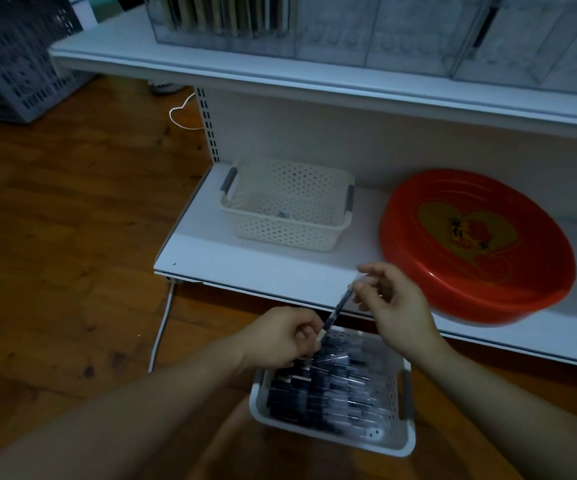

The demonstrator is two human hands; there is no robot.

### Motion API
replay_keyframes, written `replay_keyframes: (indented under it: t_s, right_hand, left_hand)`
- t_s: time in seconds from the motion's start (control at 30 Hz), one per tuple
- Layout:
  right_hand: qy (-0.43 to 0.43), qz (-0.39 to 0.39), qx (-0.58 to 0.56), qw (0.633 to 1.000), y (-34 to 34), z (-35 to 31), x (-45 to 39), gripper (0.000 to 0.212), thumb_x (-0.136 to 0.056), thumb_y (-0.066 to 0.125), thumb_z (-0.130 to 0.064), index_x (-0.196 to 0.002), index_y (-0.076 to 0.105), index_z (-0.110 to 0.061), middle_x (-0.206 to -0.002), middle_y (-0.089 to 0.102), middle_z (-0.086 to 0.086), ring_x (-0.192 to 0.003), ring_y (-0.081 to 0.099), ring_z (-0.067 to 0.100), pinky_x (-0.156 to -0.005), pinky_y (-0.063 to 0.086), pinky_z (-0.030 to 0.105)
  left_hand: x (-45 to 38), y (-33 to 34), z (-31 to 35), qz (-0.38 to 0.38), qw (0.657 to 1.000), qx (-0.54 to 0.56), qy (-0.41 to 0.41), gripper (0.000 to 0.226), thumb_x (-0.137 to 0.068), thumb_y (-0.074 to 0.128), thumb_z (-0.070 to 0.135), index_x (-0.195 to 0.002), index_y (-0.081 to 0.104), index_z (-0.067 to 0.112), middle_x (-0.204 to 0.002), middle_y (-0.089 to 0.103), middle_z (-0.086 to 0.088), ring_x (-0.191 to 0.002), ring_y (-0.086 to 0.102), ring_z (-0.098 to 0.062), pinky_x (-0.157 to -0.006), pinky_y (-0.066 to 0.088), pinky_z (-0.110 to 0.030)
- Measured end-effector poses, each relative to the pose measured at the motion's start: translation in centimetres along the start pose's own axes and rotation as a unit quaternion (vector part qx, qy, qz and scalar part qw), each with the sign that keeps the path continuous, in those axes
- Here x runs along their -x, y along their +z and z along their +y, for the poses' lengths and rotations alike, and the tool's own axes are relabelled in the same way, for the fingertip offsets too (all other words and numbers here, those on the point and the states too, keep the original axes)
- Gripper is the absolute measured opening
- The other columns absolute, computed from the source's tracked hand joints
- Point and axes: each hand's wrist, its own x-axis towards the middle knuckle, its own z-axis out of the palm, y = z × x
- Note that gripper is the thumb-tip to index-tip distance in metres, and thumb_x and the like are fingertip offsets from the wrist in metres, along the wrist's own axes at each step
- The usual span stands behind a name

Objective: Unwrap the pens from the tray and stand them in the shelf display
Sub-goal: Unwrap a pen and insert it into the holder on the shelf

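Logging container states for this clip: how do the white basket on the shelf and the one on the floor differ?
The shelf basket sits on the bottom shelf nearly empty, holding one small item; the floor basket lies below both hands, packed with wrapped dark pens. Both are white, perforated, with grey handles.

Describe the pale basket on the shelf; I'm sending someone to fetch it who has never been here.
Start at the white lower shelf, just above the wooden floor. At its left end, left of the round red tray, sits the cream perforated basket. Unlike the white pen-filled basket on the floor, it has grey handles and is nearly empty.
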Motion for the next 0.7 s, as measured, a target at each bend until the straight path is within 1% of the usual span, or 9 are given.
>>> replay_keyframes:
  t_s: [0.03,0.1,0.2,0.33,0.43,0.5,0.57,0.63,0.7]
  right_hand:
    - [-0.009,0.015,-0.011,1.0,0.2,-0.6,-0.1,0.022,-0.095,0.066,-0.008,-0.106,0.062,-0.027,-0.085,0.07,0.003,-0.077,0.069,0.014,-0.073,0.056,0.026]
    - [-0.029,0.038,-0.022,0.999,0.3,-1.8,-0.3,0.02,-0.095,0.067,-0.011,-0.107,0.062,-0.028,-0.085,0.071,0.001,-0.078,0.069,0.016,-0.074,0.056,0.029]
    - [-0.05,0.032,-0.027,0.998,0.3,-3.4,-0.5,0.026,-0.095,0.069,-0.014,-0.112,0.059,-0.031,-0.089,0.071,0.004,-0.085,0.07,0.021,-0.077,0.058,0.036]
    - [-0.067,0.021,-0.044,0.997,0.1,-5.9,-1.0,0.039,-0.093,0.07,-0.008,-0.118,0.054,-0.032,-0.088,0.07,0.007,-0.085,0.071,0.022,-0.076,0.059,0.031]
    - [-0.115,0.035,-0.039,0.992,-0.6,-8.2,-1.6,0.038,-0.092,0.07,-0.005,-0.116,0.055,-0.03,-0.082,0.07,0.004,-0.08,0.07,0.018,-0.074,0.057,0.027]
    - [-0.151,0.052,-0.04,0.986,-0.9,-10.1,-1.9,0.037,-0.091,0.07,-0.003,-0.116,0.055,-0.025,-0.08,0.068,0.002,-0.078,0.069,0.012,-0.071,0.055,0.02]
    - [-0.181,0.075,-0.04,0.98,-1.0,-12.0,-2.3,0.036,-0.091,0.07,-0.001,-0.117,0.056,-0.022,-0.081,0.067,-0.001,-0.077,0.068,0.006,-0.07,0.052,0.014]
    - [-0.207,0.091,-0.042,0.973,-1.1,-13.5,-2.8,0.038,-0.091,0.07,-0.002,-0.116,0.056,-0.026,-0.084,0.066,0.0,-0.082,0.068,0.01,-0.072,0.053,0.015]
    - [-0.226,0.095,-0.043,0.968,-1.0,-14.8,-3.2,0.041,-0.091,0.07,-0.004,-0.114,0.055,-0.034,-0.087,0.068,0.002,-0.087,0.07,0.02,-0.074,0.055,0.022]
  left_hand:
    - [0.1,-0.2,0.4,0.01,1.0,0.019,0.005,0.01,-0.092,0.068,0.012,-0.101,0.066,0.016,-0.083,0.06,0.007,-0.071,0.053,0.0,-0.078,0.048,-0.017]
    - [0.4,-0.7,1.1,0.035,0.998,0.046,0.017,0.009,-0.092,0.069,0.013,-0.096,0.066,0.019,-0.081,0.058,0.01,-0.072,0.052,-0.001,-0.079,0.049,-0.021]
    - [0.8,-1.4,2.3,0.078,0.994,0.054,0.045,0.014,-0.092,0.07,0.015,-0.092,0.064,0.027,-0.078,0.059,0.013,-0.073,0.054,0.0,-0.079,0.05,-0.023]
    - [1.0,-2.2,4.1,0.115,0.987,0.074,0.079,0.012,-0.09,0.073,0.02,-0.1,0.066,0.023,-0.085,0.059,0.004,-0.078,0.054,-0.008,-0.084,0.052,-0.033]
    - [1.4,-3.1,5.7,0.15,0.98,0.082,0.101,0.016,-0.091,0.073,0.02,-0.106,0.067,0.022,-0.09,0.063,0.004,-0.082,0.058,-0.008,-0.083,0.052,-0.027]
    - [1.7,-4.0,6.7,0.174,0.973,0.09,0.118,0.02,-0.092,0.072,0.017,-0.11,0.067,0.021,-0.094,0.065,0.003,-0.088,0.061,-0.01,-0.08,0.052,-0.021]
    - [2.1,-4.8,7.7,0.191,0.967,0.097,0.138,0.022,-0.092,0.07,0.013,-0.112,0.066,0.023,-0.095,0.065,0.004,-0.09,0.062,-0.011,-0.08,0.053,-0.022]
    - [2.4,-5.6,8.8,0.21,0.96,0.102,0.157,0.025,-0.092,0.068,0.008,-0.108,0.065,0.028,-0.095,0.065,0.003,-0.09,0.061,-0.013,-0.082,0.053,-0.026]
    - [2.6,-6.4,9.8,0.233,0.952,0.098,0.171,0.028,-0.093,0.067,0.006,-0.104,0.064,0.032,-0.094,0.065,0.001,-0.087,0.06,-0.014,-0.082,0.052,-0.027]
